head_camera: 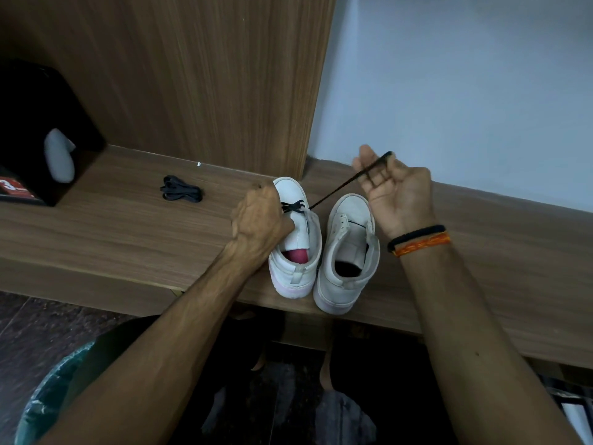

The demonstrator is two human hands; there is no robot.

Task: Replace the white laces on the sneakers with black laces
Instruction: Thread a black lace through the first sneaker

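Two white high-top sneakers stand side by side on a wooden shelf (128, 239), toes pointing away from me. The left sneaker (298, 242) has a black lace (340, 187) crossed through its lower eyelets. My left hand (256, 220) grips this sneaker at its left side by the eyelets. My right hand (391, 187), palm up, pinches the free end of that black lace and holds it taut, up and to the right. The right sneaker (348, 252) shows no lace across its eyelets. A second black lace (181, 188) lies bundled on the shelf to the left.
A black box (41, 123) with a grey object on it stands at the far left of the shelf. A wooden panel (192, 75) rises behind the sneakers, with a pale wall (465, 91) to its right. A bin with a green liner (41, 406) sits on the floor lower left.
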